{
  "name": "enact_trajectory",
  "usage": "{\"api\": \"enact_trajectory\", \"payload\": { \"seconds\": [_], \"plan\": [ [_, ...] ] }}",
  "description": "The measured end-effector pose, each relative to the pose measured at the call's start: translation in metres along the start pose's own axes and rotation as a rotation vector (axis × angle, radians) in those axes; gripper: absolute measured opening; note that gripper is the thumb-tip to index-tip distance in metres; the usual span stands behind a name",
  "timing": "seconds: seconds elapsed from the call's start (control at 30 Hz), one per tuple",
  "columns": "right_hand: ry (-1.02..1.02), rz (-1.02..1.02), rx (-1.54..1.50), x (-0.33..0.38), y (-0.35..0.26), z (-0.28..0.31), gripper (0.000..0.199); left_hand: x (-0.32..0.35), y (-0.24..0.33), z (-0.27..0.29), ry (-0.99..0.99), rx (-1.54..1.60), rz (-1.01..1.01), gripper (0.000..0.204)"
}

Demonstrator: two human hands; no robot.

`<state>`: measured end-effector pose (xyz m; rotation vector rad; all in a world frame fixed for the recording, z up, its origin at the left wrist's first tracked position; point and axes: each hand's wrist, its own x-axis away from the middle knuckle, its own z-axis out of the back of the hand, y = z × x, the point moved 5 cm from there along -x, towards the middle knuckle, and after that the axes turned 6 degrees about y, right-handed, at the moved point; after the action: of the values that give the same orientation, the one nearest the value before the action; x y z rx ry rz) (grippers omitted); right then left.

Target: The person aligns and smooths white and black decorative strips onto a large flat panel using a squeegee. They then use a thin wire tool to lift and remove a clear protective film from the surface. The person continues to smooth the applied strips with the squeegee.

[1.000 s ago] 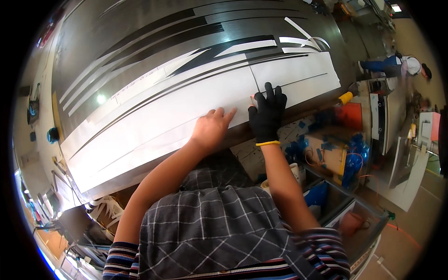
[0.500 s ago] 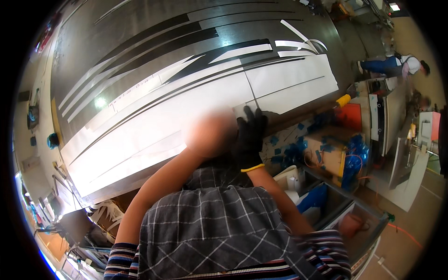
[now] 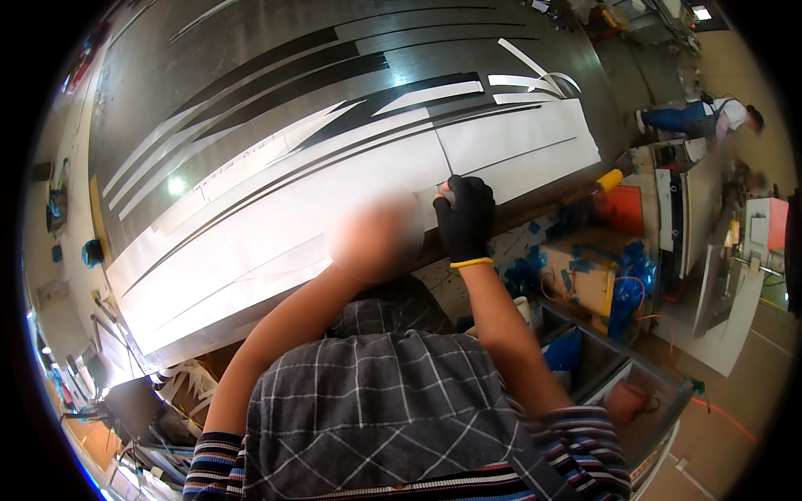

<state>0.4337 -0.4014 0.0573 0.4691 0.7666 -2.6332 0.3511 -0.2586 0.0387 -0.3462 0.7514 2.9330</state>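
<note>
1. Lying along the near side of the dark desk (image 3: 451, 54) are two broad white pieces: a long left sheet (image 3: 259, 230) and a shorter right sheet (image 3: 514, 138), with a dark line (image 3: 443, 149) between them that runs down toward the gloved hand.

2. Right hand (image 3: 466, 217), gloved in black with a yellow cuff (image 3: 472, 262), at the near border of the sheets by the lower end of that line. Its grip is narrow, the fingers bent in together; whether anything is pinched there cannot be told.

3. Left hand (image 3: 376, 238), bare, just left of the glove and over the near edge of the left sheet. It is blurred – neither the width of its grip nor anything held can be made out.

4. Portion done, by judgement: long strips (image 3: 359, 67), part dark and part pale, lie separated across the far half of the desk, and narrow white offcuts (image 3: 528, 61), one curled, lie beyond the right sheet. Thin dark lines also run lengthwise on both sheets; whether these are cuts, gaps or marks is unclear.

5. Portion left, by judgement: both sheets are broad and close together, and both hands are at their near border – the work thus appears part-way through. How much remains cannot be told.
</note>
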Motion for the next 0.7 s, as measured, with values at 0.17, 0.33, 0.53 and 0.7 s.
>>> {"api": "enact_trajectory", "payload": {
  "seconds": [0.17,0.33,0.53,0.7],
  "plan": [
    [-0.205,0.036,0.146,-0.017,0.000,-0.013,0.013,0.001,-0.002,-0.001,0.006,-0.030,-0.006,0.056],
    [-0.186,0.084,0.215,-0.017,-0.001,-0.016,0.014,0.001,-0.003,-0.002,0.037,0.003,-0.018,0.058],
    [-0.567,-0.019,0.061,0.038,-0.054,-0.021,0.020,-0.003,-0.005,0.013,-0.107,0.085,-0.056,0.070],
    [-0.177,0.149,-0.227,0.042,-0.019,-0.005,0.048,-0.008,0.001,0.019,0.025,0.195,-0.139,0.050]
  ]
}}
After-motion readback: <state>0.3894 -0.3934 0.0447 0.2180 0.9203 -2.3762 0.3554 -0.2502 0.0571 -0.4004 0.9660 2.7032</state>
